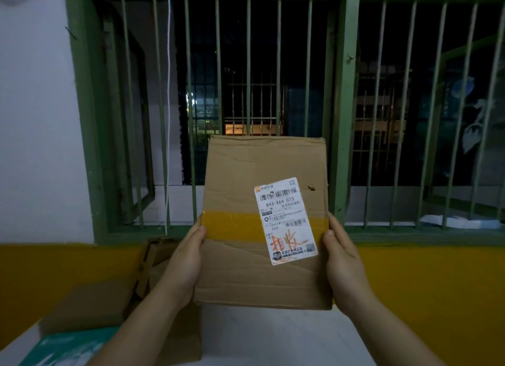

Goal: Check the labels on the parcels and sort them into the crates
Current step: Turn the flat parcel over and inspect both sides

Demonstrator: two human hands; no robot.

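**nightshift_sorter:** Barred green window [273, 78] is filling the whole background, dark outside, with a yellow band of wall [437, 283] running under the sill. Down below, a white table [273, 338] is carrying the boxes.

**boxwatcher:** And the parcel?

**nightshift_sorter:** The parcel [262, 223] is being held up in the air, above the far part of the table and in front of the bars, flat face turned toward the camera. Left hand [185, 264] is gripping its left edge, right hand [344, 264] is clamping the right edge, thumbs lying on the front. I'm guessing it's raised and squared like that so the label [285, 221] is readable. It's sitting on the right side of the face, over a strip of yellow tape [229, 226], with red handwriting scrawled across the lower part.

**boxwatcher:** So the checking step, not the dropping one?

**nightshift_sorter:** Looks that way to me. It's nowhere near going in anything yet.

**boxwatcher:** What about the crates?

**nightshift_sorter:** Honestly I'm not seeing proper crates. An open cardboard box [153, 270] is standing at the table's left edge with its flaps up, mostly behind the left forearm, and I can't tell what's inside. Something teal [62, 346] is poking in at the near left corner, partly cut off by the frame. Can't say what it is.
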